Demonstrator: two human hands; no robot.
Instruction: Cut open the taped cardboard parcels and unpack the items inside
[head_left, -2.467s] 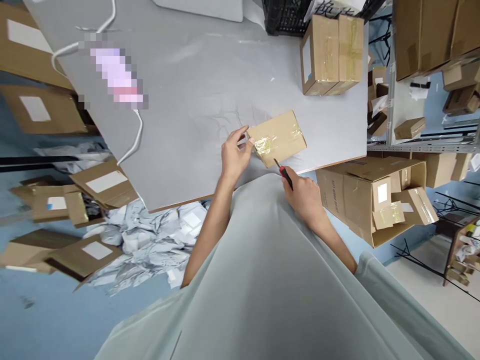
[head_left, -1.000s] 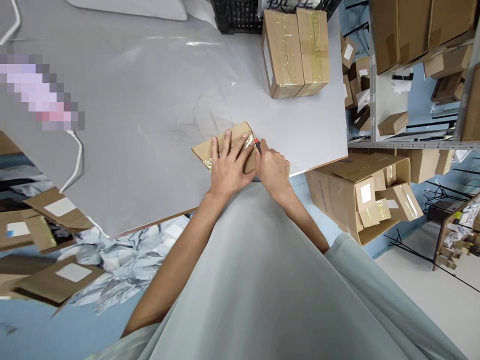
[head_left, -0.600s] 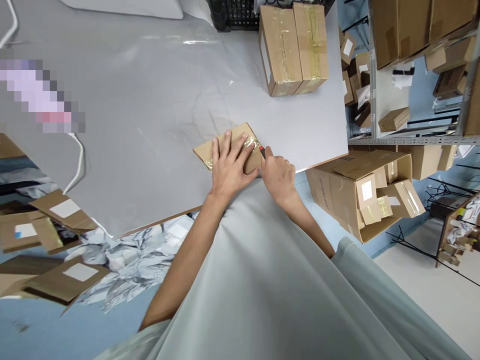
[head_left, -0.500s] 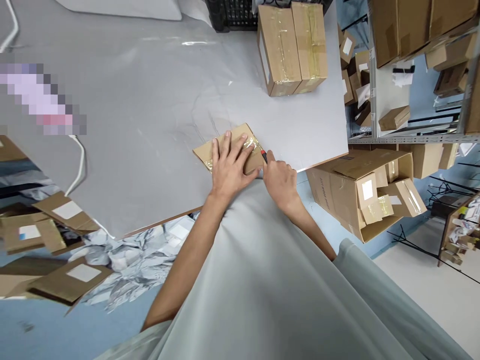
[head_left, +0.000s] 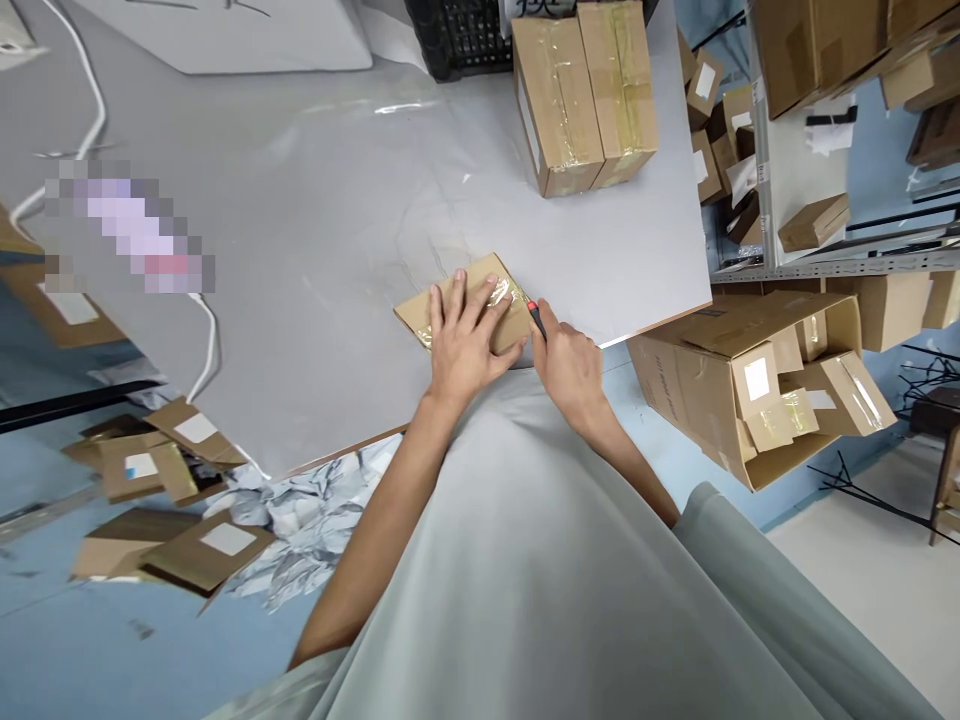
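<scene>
A small flat cardboard box [head_left: 487, 270] with clear tape across it lies at a slant near the table's front edge. My left hand [head_left: 469, 340] rests flat on top of it, fingers spread. At the box's right side, my right hand [head_left: 568, 365] is closed around a slim, knife-like tool with a red-and-black handle [head_left: 537, 318]. The thin tip of the tool is at the taped right edge of the box; whether it is inside the seam I cannot tell.
Two taped boxes [head_left: 585, 100] stand side by side at the back right, by a black crate [head_left: 457, 45]. A white cable [head_left: 210, 345] runs along the left. Right of the grey table [head_left: 300, 250], a large open carton [head_left: 682, 390] holds smaller boxes. Loose cartons [head_left: 206, 550] lie on the floor.
The view has shifted, so the surroundings sit further right in the picture. Both hands keep nearly the same place on the box and the tool.
</scene>
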